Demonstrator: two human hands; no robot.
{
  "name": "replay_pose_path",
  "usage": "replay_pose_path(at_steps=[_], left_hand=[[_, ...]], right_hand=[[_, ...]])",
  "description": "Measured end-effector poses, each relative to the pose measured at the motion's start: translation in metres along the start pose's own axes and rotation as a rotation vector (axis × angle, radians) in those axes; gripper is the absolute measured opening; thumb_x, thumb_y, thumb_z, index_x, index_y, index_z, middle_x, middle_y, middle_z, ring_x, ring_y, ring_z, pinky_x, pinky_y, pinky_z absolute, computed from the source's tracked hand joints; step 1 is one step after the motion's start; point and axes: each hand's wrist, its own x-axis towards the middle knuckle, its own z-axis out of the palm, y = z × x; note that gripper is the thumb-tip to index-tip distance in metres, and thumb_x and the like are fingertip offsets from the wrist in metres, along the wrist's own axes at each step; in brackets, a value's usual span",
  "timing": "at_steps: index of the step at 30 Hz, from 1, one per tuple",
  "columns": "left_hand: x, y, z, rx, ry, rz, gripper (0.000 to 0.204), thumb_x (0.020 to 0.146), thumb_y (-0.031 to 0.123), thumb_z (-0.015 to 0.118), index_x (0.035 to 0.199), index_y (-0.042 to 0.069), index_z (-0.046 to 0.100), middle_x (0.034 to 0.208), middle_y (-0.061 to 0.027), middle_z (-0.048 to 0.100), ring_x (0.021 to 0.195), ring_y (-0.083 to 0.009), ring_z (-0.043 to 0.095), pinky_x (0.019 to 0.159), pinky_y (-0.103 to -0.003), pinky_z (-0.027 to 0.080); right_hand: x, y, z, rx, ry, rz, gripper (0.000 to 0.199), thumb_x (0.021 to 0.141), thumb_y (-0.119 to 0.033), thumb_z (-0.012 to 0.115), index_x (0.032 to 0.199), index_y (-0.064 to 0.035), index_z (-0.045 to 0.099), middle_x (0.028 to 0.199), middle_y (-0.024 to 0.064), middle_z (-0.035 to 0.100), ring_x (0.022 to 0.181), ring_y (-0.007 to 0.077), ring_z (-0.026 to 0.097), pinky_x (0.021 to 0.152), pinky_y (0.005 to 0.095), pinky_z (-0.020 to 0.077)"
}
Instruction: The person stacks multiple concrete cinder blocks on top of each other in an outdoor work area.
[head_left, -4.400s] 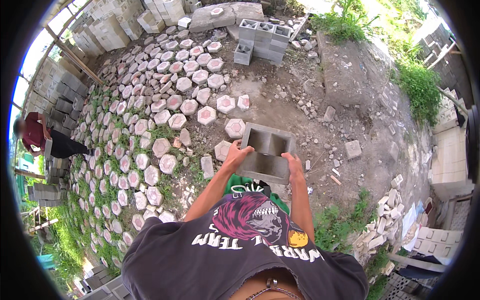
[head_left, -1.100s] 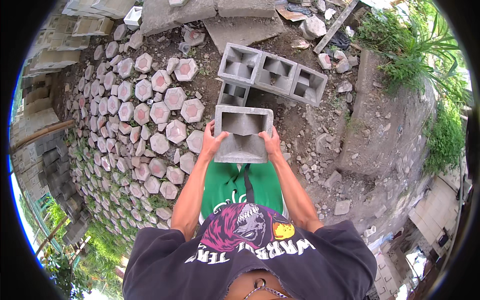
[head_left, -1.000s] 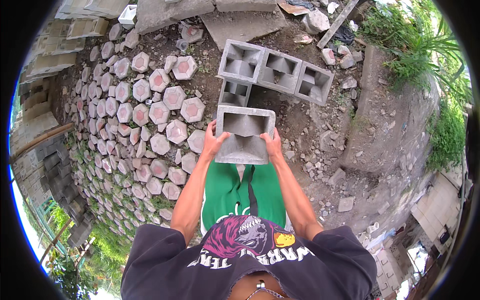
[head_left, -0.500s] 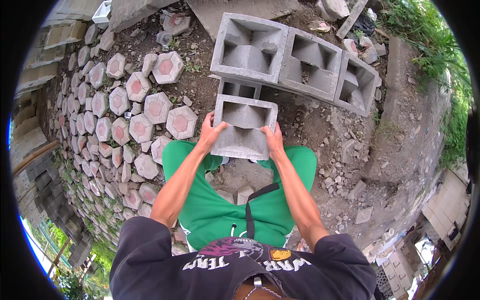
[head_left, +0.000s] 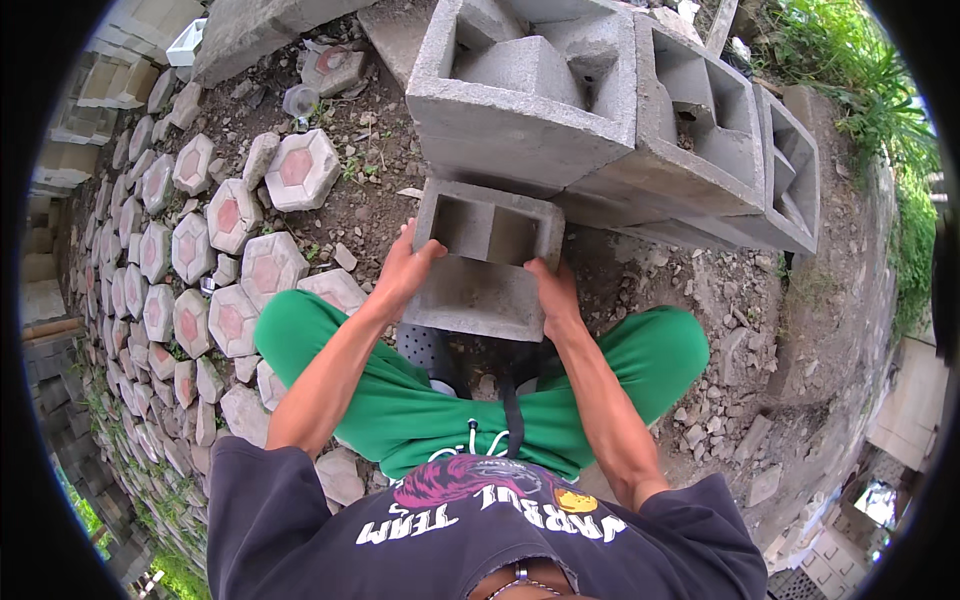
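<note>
A grey concrete block (head_left: 470,297) with hollow recesses is between my hands, low in front of my bent knees. My left hand (head_left: 404,268) grips its left side, thumb over the near edge of the recess. On the opposite side, my right hand (head_left: 553,294) clasps the block the same way. Just beyond it stands a row of larger-looking concrete blocks (head_left: 520,135), hollow sides up, running off to the right. The underside of the held block is hidden, so I cannot tell whether it touches the ground.
Hexagonal pavers (head_left: 232,218) with reddish centres cover the ground at left. Rubble and loose stones (head_left: 725,330) lie on the dirt at right. A clear plastic cup (head_left: 300,100) sits beyond the pavers, and green plants (head_left: 850,80) grow at the far right.
My body has dropped into a deeper squat, knees spread wider. The block in my hands is lower, and the row of blocks appears closer and larger. Both hands keep their grip.
</note>
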Motion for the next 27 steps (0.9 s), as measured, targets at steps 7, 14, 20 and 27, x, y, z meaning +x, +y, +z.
replay_pose_path(at_steps=[7, 14, 20, 27], left_hand=[[0.010, 0.006, 0.000, -0.066, -0.045, 0.026, 0.049, 0.080, 0.016, 0.056, 0.126, 0.002, 0.050, 0.115, -0.0127, 0.057, 0.105, -0.0216, 0.052, 0.092, -0.033, 0.040], [0.014, 0.007, 0.000, -0.091, -0.043, -0.014, 0.050, 0.080, 0.014, 0.055, 0.128, 0.004, 0.050, 0.112, -0.0106, 0.059, 0.103, -0.0198, 0.053, 0.091, -0.033, 0.041], [0.020, 0.012, 0.001, -0.115, -0.055, 0.006, 0.053, 0.080, 0.012, 0.054, 0.131, 0.004, 0.049, 0.116, -0.0099, 0.059, 0.107, -0.0192, 0.052, 0.094, -0.033, 0.039], [0.020, 0.015, 0.002, -0.134, -0.059, 0.052, 0.046, 0.084, 0.023, 0.059, 0.125, 0.004, 0.051, 0.112, -0.0101, 0.058, 0.104, -0.0192, 0.053, 0.091, -0.033, 0.041]], right_hand=[[0.015, 0.003, 0.000, -0.049, 0.031, -0.068, 0.051, 0.078, -0.016, 0.058, 0.126, 0.0004, 0.050, 0.113, 0.0134, 0.060, 0.106, 0.0235, 0.056, 0.091, 0.0366, 0.0420], [0.026, 0.008, 0.000, 0.051, -0.004, -0.060, 0.049, 0.077, -0.020, 0.061, 0.121, 0.0008, 0.052, 0.109, 0.0127, 0.059, 0.101, 0.0232, 0.057, 0.086, 0.0374, 0.0446], [0.030, 0.001, 0.000, 0.051, -0.013, -0.004, 0.053, 0.077, -0.017, 0.060, 0.126, 0.0005, 0.050, 0.117, 0.0140, 0.058, 0.109, 0.0241, 0.055, 0.093, 0.0364, 0.0413], [0.038, 0.006, -0.002, 0.039, 0.007, -0.026, 0.050, 0.077, -0.016, 0.064, 0.122, 0.0013, 0.051, 0.112, 0.0132, 0.059, 0.101, 0.0236, 0.058, 0.085, 0.0385, 0.0468]])
